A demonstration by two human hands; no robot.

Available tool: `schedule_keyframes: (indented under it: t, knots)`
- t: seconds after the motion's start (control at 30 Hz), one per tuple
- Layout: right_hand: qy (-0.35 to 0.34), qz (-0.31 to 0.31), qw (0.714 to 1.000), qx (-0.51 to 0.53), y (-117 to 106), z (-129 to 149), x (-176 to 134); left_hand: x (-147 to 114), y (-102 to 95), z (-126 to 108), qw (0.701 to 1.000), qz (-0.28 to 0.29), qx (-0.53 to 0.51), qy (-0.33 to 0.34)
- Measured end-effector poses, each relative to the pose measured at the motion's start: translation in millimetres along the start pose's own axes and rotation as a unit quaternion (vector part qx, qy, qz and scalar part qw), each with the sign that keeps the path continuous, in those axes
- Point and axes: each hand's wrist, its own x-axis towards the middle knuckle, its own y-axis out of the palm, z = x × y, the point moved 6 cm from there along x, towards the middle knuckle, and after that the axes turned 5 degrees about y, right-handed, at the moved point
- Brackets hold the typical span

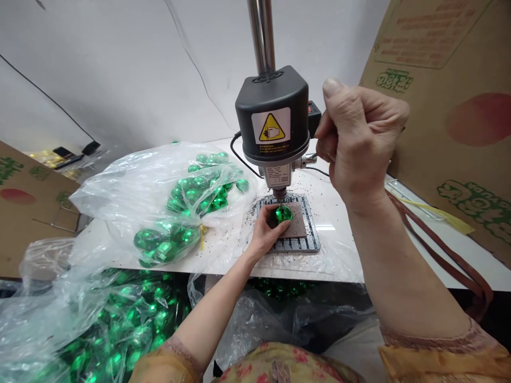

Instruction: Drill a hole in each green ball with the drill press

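My left hand point(266, 229) pinches a shiny green faceted ball point(283, 213) between thumb and fingers. It holds the ball on a brown board point(300, 226) lying on the slotted metal base point(313, 242) of a small bench drill press point(272, 114). Just above the ball is the drill's chuck point(279, 193); whether the bit touches the ball I cannot tell. Raised at the machine's right side, my right hand point(357, 141) is closed in a fist around the feed lever, most of which it hides. A metal hub point(309, 160) sticks out towards that fist.
Clear plastic bags point(120, 175) of green balls point(199, 186) lie left of the drill, with another bag point(131, 319) below the table edge. Dark shavings litter the white tabletop point(339, 213). Cardboard boxes point(451, 175) stand right and left. Brown straps point(439, 244) lie at right.
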Motion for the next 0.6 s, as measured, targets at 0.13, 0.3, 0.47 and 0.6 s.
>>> schedule_keyframes:
  t: [0.13,0.3,0.47,0.6]
  knots:
    - [-0.01,-0.004,1.0,-0.001,-3,1,-9,0,-0.1,-1,1.0,0.008,-0.005,0.005]
    - [-0.029,-0.027,0.999,0.0,-7,10,-23,1,-0.6,-2,1.0,0.016,0.012,0.005]
    - [-0.034,-0.024,0.999,-0.016,-7,14,-24,-2,-1.5,-2,1.0,0.008,-0.012,0.016]
    - [-0.026,-0.02,0.999,-0.014,-6,13,-23,-6,-2.2,-5,0.999,-0.014,-0.038,0.024]
